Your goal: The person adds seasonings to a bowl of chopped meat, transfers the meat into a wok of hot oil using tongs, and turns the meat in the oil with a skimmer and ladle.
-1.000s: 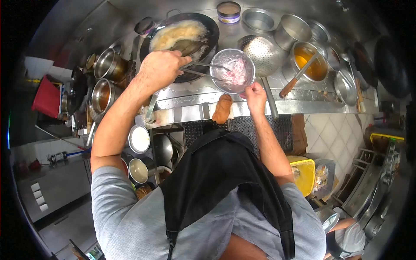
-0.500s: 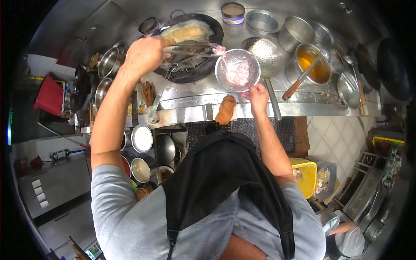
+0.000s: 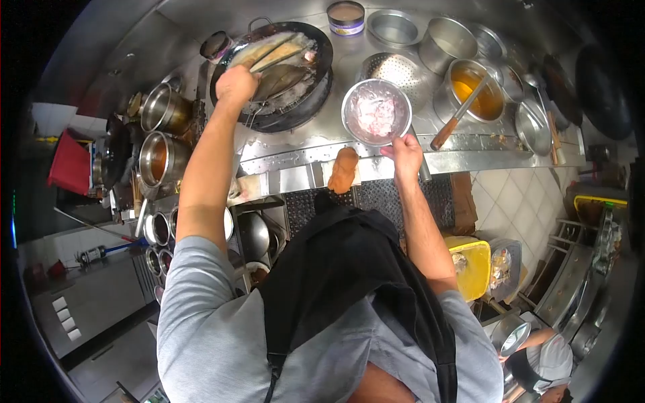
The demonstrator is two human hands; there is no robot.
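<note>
My left hand [image 3: 237, 85] is closed on long metal tongs [image 3: 277, 59] that reach over the black wok [image 3: 328, 50]. Bubbling oil fills part of the wok, with a pale golden mass frying beneath the tongs. A small pink piece [image 3: 310, 56] lies in the foam near the far right side, apart from the tong tips. By its near rim, my right hand [image 3: 406, 156] grips a metal bowl [image 3: 347, 119], tilted towards me. Inside it are pinkish-white, wet-looking raw pieces [image 3: 376, 111].
Right of the bowl stands a pot of orange liquid [image 3: 498, 111] with a wooden-handled utensil [image 3: 446, 133] across it. A perforated strainer [image 3: 379, 67] lies behind the bowl. Brown cloth [image 3: 344, 171] rests on the counter edge. Another person [image 3: 547, 359] works at lower right.
My left hand has swung the tongs from the bowl to over the wok. The pink piece has left the tongs and is in the oil. The bowl has shifted slightly right.
</note>
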